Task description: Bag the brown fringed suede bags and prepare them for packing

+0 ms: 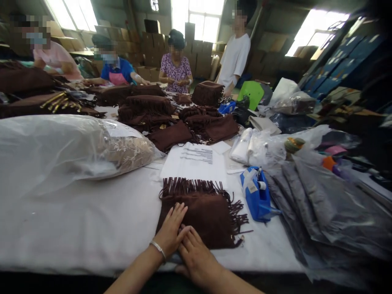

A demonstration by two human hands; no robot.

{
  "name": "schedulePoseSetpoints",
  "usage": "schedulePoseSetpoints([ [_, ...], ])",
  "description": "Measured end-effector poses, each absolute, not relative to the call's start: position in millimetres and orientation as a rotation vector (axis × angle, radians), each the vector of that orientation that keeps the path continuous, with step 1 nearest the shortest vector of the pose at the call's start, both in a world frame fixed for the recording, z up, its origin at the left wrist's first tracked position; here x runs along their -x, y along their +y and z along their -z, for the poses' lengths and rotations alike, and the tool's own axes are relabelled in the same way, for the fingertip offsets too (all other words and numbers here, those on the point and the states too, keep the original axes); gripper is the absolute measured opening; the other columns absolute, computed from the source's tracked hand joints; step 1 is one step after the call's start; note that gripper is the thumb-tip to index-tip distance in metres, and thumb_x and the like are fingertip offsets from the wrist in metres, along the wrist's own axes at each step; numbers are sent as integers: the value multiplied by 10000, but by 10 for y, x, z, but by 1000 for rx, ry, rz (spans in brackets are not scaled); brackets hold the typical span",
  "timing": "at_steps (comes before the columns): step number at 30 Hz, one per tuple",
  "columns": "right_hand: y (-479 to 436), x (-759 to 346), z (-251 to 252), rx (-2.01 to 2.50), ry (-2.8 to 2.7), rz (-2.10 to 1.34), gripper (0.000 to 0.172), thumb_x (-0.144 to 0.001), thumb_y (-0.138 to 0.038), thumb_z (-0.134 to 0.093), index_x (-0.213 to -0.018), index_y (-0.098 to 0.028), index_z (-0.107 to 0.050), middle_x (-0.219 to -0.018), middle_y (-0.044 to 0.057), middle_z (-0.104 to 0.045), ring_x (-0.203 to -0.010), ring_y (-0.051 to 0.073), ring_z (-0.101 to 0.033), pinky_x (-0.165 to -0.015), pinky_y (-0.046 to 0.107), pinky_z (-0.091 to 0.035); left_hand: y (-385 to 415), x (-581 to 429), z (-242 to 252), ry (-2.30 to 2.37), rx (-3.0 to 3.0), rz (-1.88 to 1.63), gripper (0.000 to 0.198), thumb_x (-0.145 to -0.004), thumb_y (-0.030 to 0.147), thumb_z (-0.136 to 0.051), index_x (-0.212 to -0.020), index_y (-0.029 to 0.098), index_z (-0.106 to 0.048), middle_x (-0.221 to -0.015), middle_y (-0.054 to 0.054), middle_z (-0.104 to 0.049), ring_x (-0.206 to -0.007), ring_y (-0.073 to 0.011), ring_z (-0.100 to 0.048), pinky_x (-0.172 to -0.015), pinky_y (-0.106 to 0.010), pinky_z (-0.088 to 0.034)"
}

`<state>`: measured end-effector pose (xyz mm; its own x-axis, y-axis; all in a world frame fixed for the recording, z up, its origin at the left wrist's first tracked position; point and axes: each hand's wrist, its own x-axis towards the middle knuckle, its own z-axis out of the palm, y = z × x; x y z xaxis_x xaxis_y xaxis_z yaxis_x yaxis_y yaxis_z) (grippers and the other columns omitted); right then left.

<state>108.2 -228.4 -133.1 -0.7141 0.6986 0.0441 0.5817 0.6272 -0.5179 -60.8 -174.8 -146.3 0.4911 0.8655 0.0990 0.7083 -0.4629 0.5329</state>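
A fringed brown bag (199, 216), suede-like, lies flat on the white-covered table in front of me. Its fringe spreads along the far and right edges, and a small metal fitting (241, 239) shows at the near right corner. My left hand (171, 228), with a bracelet at the wrist, rests on the bag's left part with fingers stretched out. Beside it, my right hand (196, 251) lies over the near edge, fingers extended, its tips touching my left hand. Neither hand grips anything. Just beyond the fringe is a white printed sheet (196, 161).
A blue tape dispenser (257, 194) stands right of the bag. Grey pieces in clear plastic (321, 204) cover the right side. A large stuffed plastic bag (76, 147) lies left. Brown fringed piles (147, 106) fill the table's far part, where several people stand or sit.
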Motion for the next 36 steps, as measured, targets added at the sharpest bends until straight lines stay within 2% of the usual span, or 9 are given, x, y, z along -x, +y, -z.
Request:
schedulePoseSetpoints([
  [3,-2421,-1488,1231,1026,-2471,-877,516,-922,-400,-435,-1398,-223,-343,-1440,74,-382,-1366,235,-253,-1132,455,-227,-1856,531,1434,1095,-2535,-425,518,-946,216,-359,-1439,204,-199,-1483,-96,-292,-1367,-213,-247,-1100,-464,-303],
  [7,-2776,-1949,1252,1367,-1756,-1101,324,-951,-320,-373,-1205,-244,-561,-1262,68,-571,-1223,211,-465,-1048,403,-367,-1902,335,1386,780,-2718,-319,677,-860,173,-511,-1447,201,-174,-1500,-96,-247,-1369,-253,-238,-1091,-464,-325],
  [10,-2968,-2090,1309,1498,-1007,-1348,341,-923,-427,-428,-1084,-196,-622,-1100,95,-650,-1073,225,-580,-948,387,-455,-1857,54,1402,732,-2819,-244,801,-739,9,-468,-1453,180,-145,-1511,-94,-204,-1379,-272,-197,-1087,-488,-327],
  [13,-3008,-2114,1330,1350,-576,-1573,453,-837,-470,-565,-1132,-126,-593,-1108,144,-648,-1083,255,-585,-960,409,-446,-1809,-177,1439,734,-2944,-238,869,-660,-70,-386,-1455,134,-100,-1499,-120,-229,-1378,-275,-193,-1078,-488,-345],
  [16,-2930,-2048,1343,1191,-317,-1779,503,-750,-397,-670,-1122,-71,-580,-1074,187,-657,-1016,281,-623,-949,455,-438,-1767,-237,1440,643,-3062,-338,822,-703,-92,-321,-1455,130,-75,-1455,-120,-336,-1356,-238,-271,-1057,-430,-392],
  [20,-2625,-1850,1409,864,18,-1757,339,-728,-348,-633,-977,-118,-624,-975,127,-694,-968,242,-640,-967,424,-427,-1740,-185,1347,643,-3042,-480,735,-762,-57,-302,-1452,121,-120,-1436,-114,-379,-1341,-232,-312,-1045,-410,-409],
  [27,-1951,-1993,1367,672,-96,-1565,553,-844,-561,-335,-1092,-155,-616,-1063,107,-671,-1112,251,-556,-953,470,-440,-1800,-187,1290,672,-2986,-579,674,-791,-25,-312,-1439,132,-214,-1464,-98,-336,-1348,-234,-297,-1094,-411,-343],
  [32,-1822,-2295,1236,891,-606,-1335,695,-906,-594,-105,-1271,-156,-503,-1211,85,-606,-1265,214,-428,-1075,477,-303,-1820,-159,1292,590,-3016,-469,589,-845,49,-377,-1418,147,-279,-1449,-90,-363,-1339,-230,-317,-1071,-397,-377],
  [36,-1863,-2188,1186,1192,-1300,-1116,520,-907,-490,-388,-1341,-207,-438,-1423,45,-412,-1382,205,-211,-1152,466,-78,-1881,-23,1226,514,-2951,-527,510,-891,222,-485,-1383,170,-359,-1401,-77,-443,-1323,-225,-347,-1088,-397,-348],
])
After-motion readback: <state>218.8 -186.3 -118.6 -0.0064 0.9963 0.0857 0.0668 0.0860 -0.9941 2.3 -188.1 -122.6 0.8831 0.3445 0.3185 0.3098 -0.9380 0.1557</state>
